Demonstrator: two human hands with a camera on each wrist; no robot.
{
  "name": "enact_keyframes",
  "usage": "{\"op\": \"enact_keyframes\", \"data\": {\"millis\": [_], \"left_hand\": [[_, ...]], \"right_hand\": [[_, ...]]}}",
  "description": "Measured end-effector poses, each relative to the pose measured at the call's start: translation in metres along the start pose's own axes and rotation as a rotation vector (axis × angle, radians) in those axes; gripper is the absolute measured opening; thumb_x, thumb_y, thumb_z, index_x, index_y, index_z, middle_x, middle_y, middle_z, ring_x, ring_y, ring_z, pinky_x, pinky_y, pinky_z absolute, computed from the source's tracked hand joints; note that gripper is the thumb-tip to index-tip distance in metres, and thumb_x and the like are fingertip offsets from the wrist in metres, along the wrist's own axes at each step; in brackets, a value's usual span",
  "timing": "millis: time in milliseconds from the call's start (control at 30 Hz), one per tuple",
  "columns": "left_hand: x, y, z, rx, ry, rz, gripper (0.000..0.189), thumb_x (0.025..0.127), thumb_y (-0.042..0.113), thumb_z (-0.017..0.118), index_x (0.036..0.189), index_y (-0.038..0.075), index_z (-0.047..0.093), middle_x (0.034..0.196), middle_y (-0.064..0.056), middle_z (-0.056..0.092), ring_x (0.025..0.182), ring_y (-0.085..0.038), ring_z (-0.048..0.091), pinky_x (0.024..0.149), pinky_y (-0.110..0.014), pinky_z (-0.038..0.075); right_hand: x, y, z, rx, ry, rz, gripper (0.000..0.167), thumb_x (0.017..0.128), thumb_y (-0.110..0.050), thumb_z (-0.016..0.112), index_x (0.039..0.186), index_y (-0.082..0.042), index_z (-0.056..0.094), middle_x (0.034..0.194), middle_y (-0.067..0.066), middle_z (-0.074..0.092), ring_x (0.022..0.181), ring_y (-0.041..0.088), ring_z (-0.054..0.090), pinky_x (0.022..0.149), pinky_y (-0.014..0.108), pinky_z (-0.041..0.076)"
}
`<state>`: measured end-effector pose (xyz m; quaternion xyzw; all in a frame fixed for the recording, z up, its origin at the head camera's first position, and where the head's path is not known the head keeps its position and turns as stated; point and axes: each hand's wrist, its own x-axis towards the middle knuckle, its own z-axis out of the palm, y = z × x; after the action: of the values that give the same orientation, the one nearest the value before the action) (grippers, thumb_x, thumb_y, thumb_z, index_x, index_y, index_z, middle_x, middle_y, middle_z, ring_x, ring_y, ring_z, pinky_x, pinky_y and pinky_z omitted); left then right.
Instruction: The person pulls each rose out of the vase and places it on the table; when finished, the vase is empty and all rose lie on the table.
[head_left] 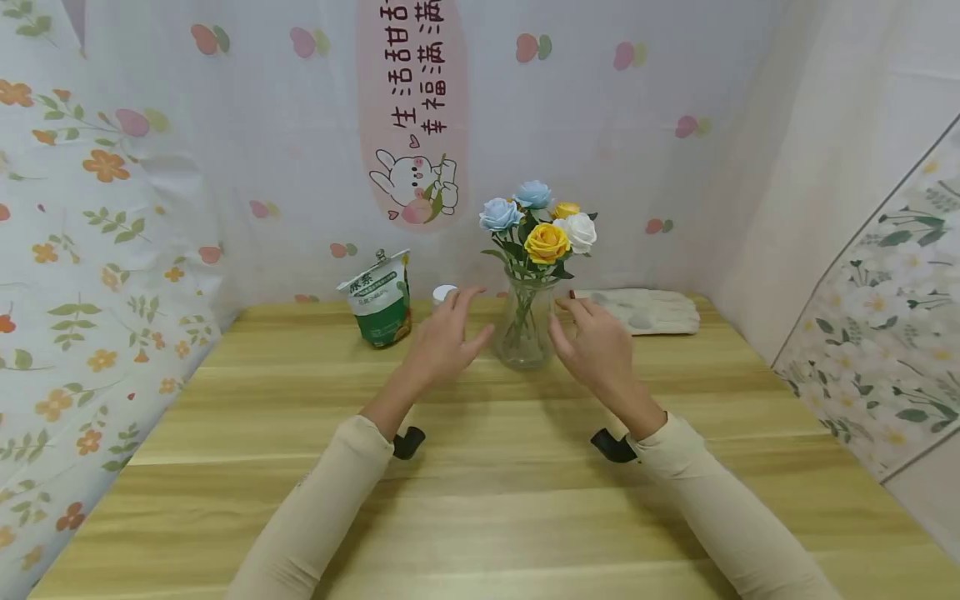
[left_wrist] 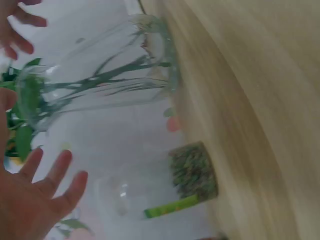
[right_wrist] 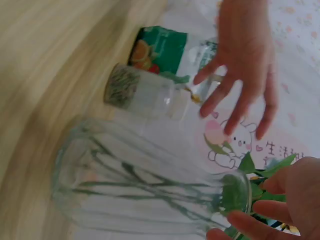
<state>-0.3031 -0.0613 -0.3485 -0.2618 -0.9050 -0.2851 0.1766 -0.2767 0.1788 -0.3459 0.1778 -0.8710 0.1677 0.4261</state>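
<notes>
A clear glass vase (head_left: 522,346) stands upright at the back of the table. It holds blue, yellow and white artificial-looking roses (head_left: 546,242), their stems visible through the glass. My left hand (head_left: 444,337) hovers at the vase's left, fingers spread and apart from it. On the other side is my right hand (head_left: 597,343), fingers loosely extended near the neck; whether they touch the glass I cannot tell. Behind the left hand stands a clear jar (right_wrist: 135,92) with a white lid (head_left: 444,293) and dried green bits inside. Neither hand holds anything.
A green and white pouch (head_left: 384,307) with a spout stands left of the jar. Whitish gloves (head_left: 652,312) lie at the back right of the wooden table (head_left: 480,517). Patterned cloth (head_left: 292,150) hangs behind and along the sides.
</notes>
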Motion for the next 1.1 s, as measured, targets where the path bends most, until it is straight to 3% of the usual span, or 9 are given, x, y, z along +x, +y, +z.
{"op": "enact_keyframes", "data": {"millis": [67, 200, 333, 467, 600, 733, 900, 1100], "left_hand": [[0.006, -0.003, 0.008, -0.159, 0.023, -0.003, 0.057, 0.097, 0.033, 0.063, 0.147, 0.017, 0.042, 0.139, -0.013, 0.046, 0.112, -0.032, 0.057, 0.083, -0.047, 0.053], [0.018, -0.012, 0.024, -0.454, 0.083, -0.025, 0.052, 0.096, 0.022, 0.068, 0.143, 0.012, 0.047, 0.141, -0.013, 0.045, 0.120, -0.039, 0.056, 0.094, -0.054, 0.049], [0.028, -0.016, 0.042, -0.605, 0.081, -0.043, 0.057, 0.094, 0.018, 0.071, 0.144, 0.010, 0.045, 0.146, -0.013, 0.043, 0.123, -0.042, 0.054, 0.097, -0.057, 0.047], [0.038, -0.017, 0.057, -0.642, 0.074, -0.064, 0.066, 0.092, 0.021, 0.073, 0.148, 0.011, 0.039, 0.151, -0.010, 0.040, 0.129, -0.044, 0.049, 0.102, -0.055, 0.044], [0.045, -0.016, 0.067, -0.674, 0.123, -0.081, 0.066, 0.090, 0.021, 0.075, 0.147, 0.014, 0.041, 0.151, -0.005, 0.041, 0.130, -0.039, 0.050, 0.102, -0.059, 0.041], [0.046, -0.015, 0.074, -0.676, 0.127, -0.073, 0.065, 0.089, 0.019, 0.077, 0.145, 0.014, 0.044, 0.149, -0.005, 0.045, 0.128, -0.033, 0.053, 0.101, -0.057, 0.043], [0.044, -0.017, 0.080, -0.684, 0.128, -0.054, 0.059, 0.087, 0.014, 0.078, 0.138, 0.008, 0.049, 0.145, -0.011, 0.050, 0.127, -0.037, 0.054, 0.097, -0.058, 0.047], [0.046, -0.021, 0.078, -0.655, 0.087, -0.031, 0.063, 0.085, 0.015, 0.080, 0.138, 0.006, 0.047, 0.143, -0.012, 0.051, 0.127, -0.036, 0.054, 0.096, -0.058, 0.048]], "right_hand": [[0.006, -0.006, 0.002, 0.050, -0.041, 0.053, 0.026, 0.092, -0.025, 0.067, 0.106, -0.006, 0.076, 0.092, 0.010, 0.075, 0.070, 0.026, 0.070, 0.048, 0.039, 0.050], [0.024, -0.018, 0.010, 0.182, -0.099, 0.181, 0.029, 0.094, -0.024, 0.063, 0.113, -0.005, 0.075, 0.076, 0.008, 0.074, 0.057, 0.021, 0.068, 0.042, 0.035, 0.046], [0.033, -0.021, 0.017, 0.234, -0.080, 0.304, 0.032, 0.094, -0.020, 0.059, 0.117, -0.002, 0.073, 0.069, 0.008, 0.072, 0.051, 0.021, 0.064, 0.038, 0.032, 0.040], [0.037, -0.018, 0.024, 0.299, -0.067, 0.397, 0.034, 0.094, -0.019, 0.057, 0.120, -0.001, 0.071, 0.067, 0.007, 0.072, 0.044, 0.017, 0.057, 0.035, 0.028, 0.033], [0.040, -0.017, 0.029, 0.420, -0.062, 0.453, 0.034, 0.095, -0.018, 0.057, 0.122, -0.002, 0.070, 0.067, 0.010, 0.072, 0.038, 0.008, 0.048, 0.035, 0.025, 0.029], [0.042, -0.013, 0.031, 0.569, -0.051, 0.505, 0.033, 0.095, -0.017, 0.061, 0.122, -0.001, 0.069, 0.065, 0.014, 0.070, 0.039, 0.010, 0.055, 0.037, 0.025, 0.040], [0.047, -0.006, 0.033, 0.748, -0.112, 0.547, 0.038, 0.096, -0.018, 0.062, 0.126, 0.004, 0.064, 0.063, 0.018, 0.067, 0.043, 0.021, 0.061, 0.045, 0.031, 0.053], [0.053, -0.003, 0.030, 0.794, -0.193, 0.601, 0.040, 0.096, -0.018, 0.059, 0.130, 0.002, 0.062, 0.060, 0.011, 0.066, 0.042, 0.019, 0.061, 0.045, 0.030, 0.053]]}}
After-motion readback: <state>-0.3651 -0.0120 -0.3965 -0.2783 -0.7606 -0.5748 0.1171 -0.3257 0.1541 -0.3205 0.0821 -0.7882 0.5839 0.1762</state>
